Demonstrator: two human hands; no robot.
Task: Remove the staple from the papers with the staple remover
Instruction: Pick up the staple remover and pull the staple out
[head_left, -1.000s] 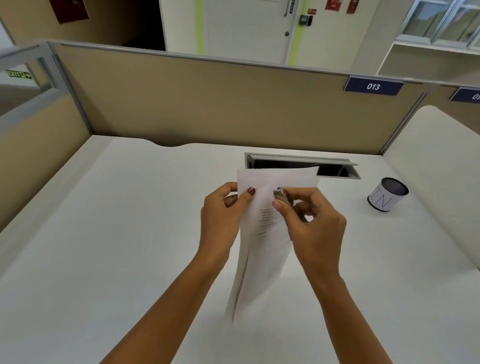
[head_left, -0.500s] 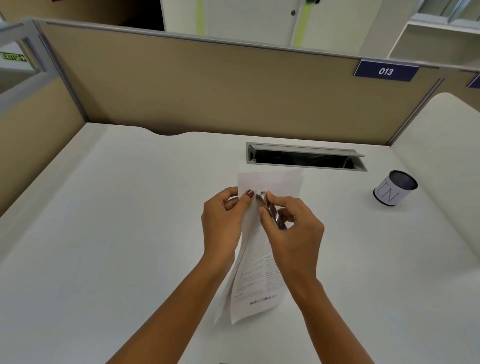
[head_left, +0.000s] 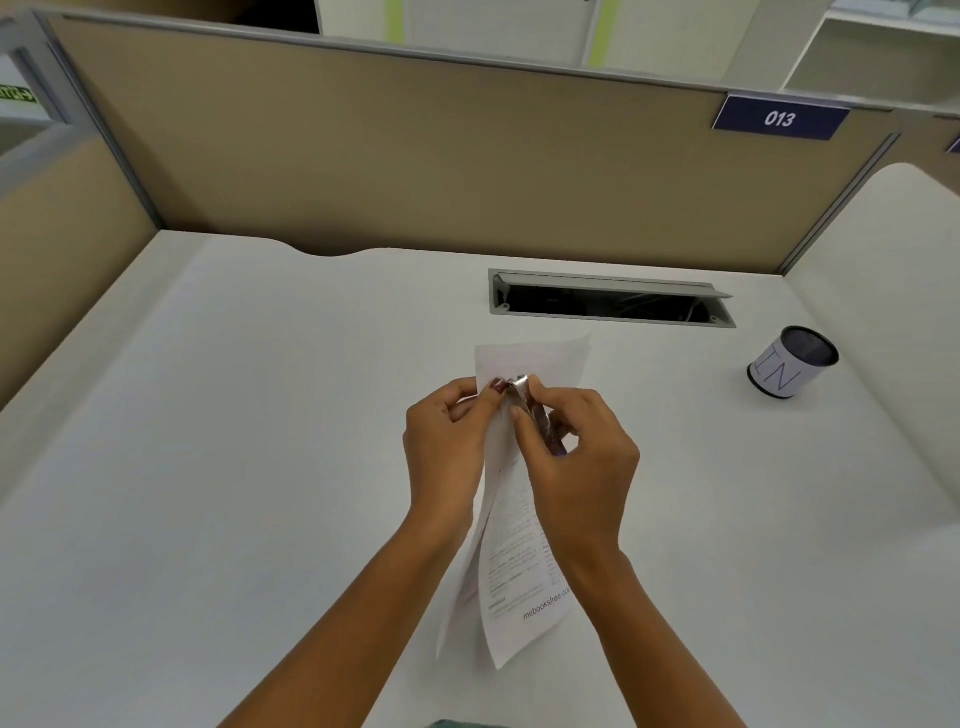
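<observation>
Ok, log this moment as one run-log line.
left hand pinches white printed papers | right hand grips metal staple remover near top-left corner | staple hidden

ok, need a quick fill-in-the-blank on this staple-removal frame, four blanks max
1. The left hand pinches the white printed papers near their ___ edge.
2. The right hand holds the silver metal staple remover against the ___.
3. The blue partition sign reads ___.
4. The white cylindrical cup on the white desk is lettered ___.

Missing words: top; papers; 013; IN.
</observation>
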